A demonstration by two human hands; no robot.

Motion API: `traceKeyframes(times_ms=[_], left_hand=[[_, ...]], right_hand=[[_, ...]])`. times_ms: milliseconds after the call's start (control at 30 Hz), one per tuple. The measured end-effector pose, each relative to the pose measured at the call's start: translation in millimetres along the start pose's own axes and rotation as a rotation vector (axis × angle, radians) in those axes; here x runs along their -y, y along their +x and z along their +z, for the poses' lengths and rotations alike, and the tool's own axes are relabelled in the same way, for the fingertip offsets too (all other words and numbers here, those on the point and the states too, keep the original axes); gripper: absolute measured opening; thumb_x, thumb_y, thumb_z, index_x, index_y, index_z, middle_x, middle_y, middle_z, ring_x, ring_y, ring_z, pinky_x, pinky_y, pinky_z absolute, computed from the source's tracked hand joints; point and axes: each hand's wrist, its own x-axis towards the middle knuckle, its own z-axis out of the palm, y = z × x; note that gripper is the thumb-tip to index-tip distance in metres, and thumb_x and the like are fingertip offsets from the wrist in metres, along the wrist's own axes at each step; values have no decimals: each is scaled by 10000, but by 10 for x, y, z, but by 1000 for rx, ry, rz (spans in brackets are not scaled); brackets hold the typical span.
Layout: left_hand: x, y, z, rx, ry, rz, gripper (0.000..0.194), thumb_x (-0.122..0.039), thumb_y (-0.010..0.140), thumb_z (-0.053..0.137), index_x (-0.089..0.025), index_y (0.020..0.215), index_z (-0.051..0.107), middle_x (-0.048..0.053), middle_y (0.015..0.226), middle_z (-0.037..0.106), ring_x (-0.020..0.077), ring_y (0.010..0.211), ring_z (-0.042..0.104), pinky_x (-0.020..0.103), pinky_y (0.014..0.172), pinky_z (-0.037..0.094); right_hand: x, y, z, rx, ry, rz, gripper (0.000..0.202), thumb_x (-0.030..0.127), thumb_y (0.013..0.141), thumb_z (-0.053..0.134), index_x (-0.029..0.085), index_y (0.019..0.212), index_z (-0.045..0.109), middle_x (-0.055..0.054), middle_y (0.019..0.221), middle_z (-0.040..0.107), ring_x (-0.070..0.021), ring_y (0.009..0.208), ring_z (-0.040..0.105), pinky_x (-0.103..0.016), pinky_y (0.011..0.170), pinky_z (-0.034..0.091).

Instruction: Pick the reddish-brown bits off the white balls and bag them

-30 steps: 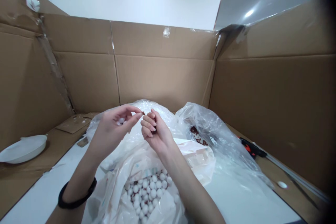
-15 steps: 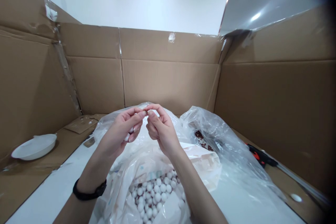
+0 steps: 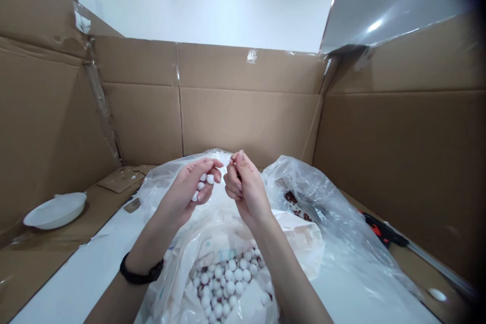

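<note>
My left hand (image 3: 178,192) is curled around several small white balls (image 3: 201,186), which show between its fingers and palm. Just to the right of it, my right hand (image 3: 250,187) is closed, thumb pressed on the bent index finger. Something small and dark shows among its curled fingers, too little to name. Below both hands lies an opened plastic bag (image 3: 172,273), full of white balls (image 3: 230,276) with red-brown bits between them. A clear plastic bag (image 3: 341,248) to the right has small red-brown pieces (image 3: 296,205) in it.
Cardboard walls (image 3: 246,121) close in the white tabletop (image 3: 56,283) at the back and sides. On the left stands a white bowl (image 3: 55,211). A black and red tool (image 3: 385,233) with a metal rod lies at the right, near a small white disc (image 3: 437,294).
My hands have moved apart from their fingertip contact. My right hand has shifted right and curled its fingers. The white balls in my left hand show more plainly.
</note>
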Motion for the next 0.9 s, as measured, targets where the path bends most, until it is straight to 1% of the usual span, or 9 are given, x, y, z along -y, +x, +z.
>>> traceKeyframes(times_ms=[67,167,233,333,433,567,633,767,900], left_hand=[[-22,-2,-6,-42,-123,7,116,-171,830,550,-125,870,648,-52,625,516,-24,351,288,114,332,216],[-42,-4,-15,-132,-239,37,250,-89,790,569,-96,1028,646,-64,610,488,-25,364,285,103,335,238],[-42,-15,-2,-166,-253,48,321,-94,791,589,-75,1109,625,-81,547,440,-17,367,274,99,339,249],[-29,-57,68,-180,-250,58,383,-134,806,605,-74,1184,597,-104,478,364,-3,374,252,94,346,250],[-7,-108,168,-241,-254,104,440,-156,808,601,-91,1241,556,-101,496,400,5,379,253,98,346,255],[29,-138,244,-310,-232,188,474,-169,787,616,-131,1255,551,-88,536,464,12,386,291,108,361,285],[47,-138,248,-316,-229,196,466,-184,779,631,-144,1239,568,-72,582,509,9,389,306,111,364,288],[79,-145,252,-321,-257,216,483,-172,769,645,-146,1245,563,-47,674,550,2,411,338,110,369,288],[89,-175,282,-289,-285,210,541,-151,768,640,-150,1293,508,-41,727,550,-2,418,352,108,377,302]], right_hand=[[1,-12,6,22,3,15,307,450,882,519,217,714,410,125,422,263,-51,384,88,-170,342,102],[-48,-44,51,66,-72,-7,312,456,896,493,218,713,404,124,421,263,-53,379,108,-178,352,115],[-100,-66,97,79,-166,-62,312,452,902,486,213,713,420,117,433,281,-52,381,147,-184,367,143],[-165,-91,165,30,-289,-155,312,447,902,488,204,710,448,100,462,320,-55,402,224,-194,399,195],[-184,-101,203,-21,-339,-197,309,459,906,466,210,723,464,91,466,337,-68,411,251,-207,408,211],[-175,-99,214,-26,-361,-184,317,462,903,465,216,704,470,89,461,325,-76,400,239,-212,404,239],[-190,-100,215,-32,-365,-189,320,461,901,468,217,695,467,84,461,353,-79,397,268,-214,415,280],[-282,-110,199,-77,-369,-262,280,431,916,455,231,721,445,67,486,460,-101,439,423,-225,472,364],[-373,-108,127,-84,-449,-357,239,414,918,457,249,750,422,75,471,496,-116,408,460,-237,456,364]])
